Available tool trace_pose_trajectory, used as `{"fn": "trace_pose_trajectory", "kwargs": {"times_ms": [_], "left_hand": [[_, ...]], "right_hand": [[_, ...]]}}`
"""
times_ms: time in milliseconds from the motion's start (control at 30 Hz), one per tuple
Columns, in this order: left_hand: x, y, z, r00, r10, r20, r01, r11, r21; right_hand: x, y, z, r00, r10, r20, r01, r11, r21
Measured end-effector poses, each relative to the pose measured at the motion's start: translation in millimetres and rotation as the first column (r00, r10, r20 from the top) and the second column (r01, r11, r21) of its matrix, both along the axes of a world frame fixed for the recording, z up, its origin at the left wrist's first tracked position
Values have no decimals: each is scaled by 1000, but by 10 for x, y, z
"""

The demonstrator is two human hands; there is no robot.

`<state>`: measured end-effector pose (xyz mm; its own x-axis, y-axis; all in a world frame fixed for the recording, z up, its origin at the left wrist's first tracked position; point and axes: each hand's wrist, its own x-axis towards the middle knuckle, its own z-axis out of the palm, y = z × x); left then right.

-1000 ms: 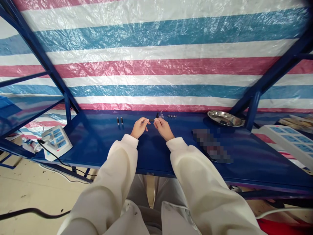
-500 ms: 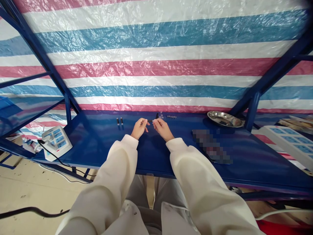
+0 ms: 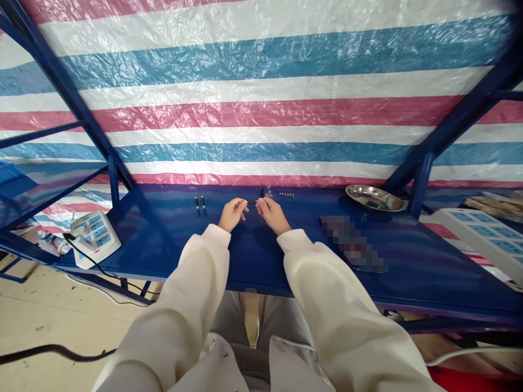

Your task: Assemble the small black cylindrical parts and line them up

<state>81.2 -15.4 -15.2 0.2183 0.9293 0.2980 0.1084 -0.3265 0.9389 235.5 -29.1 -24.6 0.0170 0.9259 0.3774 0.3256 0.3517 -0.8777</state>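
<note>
A thin dark rod-like piece [image 3: 251,202] spans the gap between my two hands, above the blue table. My left hand [image 3: 232,214] pinches its left end between thumb and finger. At the other end, the fingertips of my right hand [image 3: 271,213] are closed on it; what they cover is hidden. Just behind my hands lie small black parts [image 3: 262,193] and small clear parts [image 3: 268,191]. A row of several small shiny pieces [image 3: 286,195] lies to their right. Two short black cylinders with pale ends [image 3: 200,202] stand left of my left hand.
A round metal dish [image 3: 376,198] sits at the back right. Before it lies a blurred-out dark object [image 3: 353,244]. Power strips flank the work area, one on the left [image 3: 95,238] and one on the right [image 3: 486,234]. Blue frame posts and a striped sheet [image 3: 261,114] bound the table [image 3: 163,234].
More of the dark rod-like piece shows between my hands. My left hand has shifted very slightly left; the parts on the table stay where they were.
</note>
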Motion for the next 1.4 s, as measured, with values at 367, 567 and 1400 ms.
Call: {"fn": "trace_pose_trajectory", "kwargs": {"times_ms": [367,567,1400], "left_hand": [[3,22,-53,999,7,-39,-10,996,-85],[9,-12,-18,1000,-20,13,21,998,-55],[-2,-8,-3,1000,9,26,-5,990,-142]], "right_hand": [[-13,-18,10,998,66,18,-67,998,10],[-13,-15,8,999,37,-15,-37,999,8],[-26,-54,62,998,61,22,-63,996,56]]}}
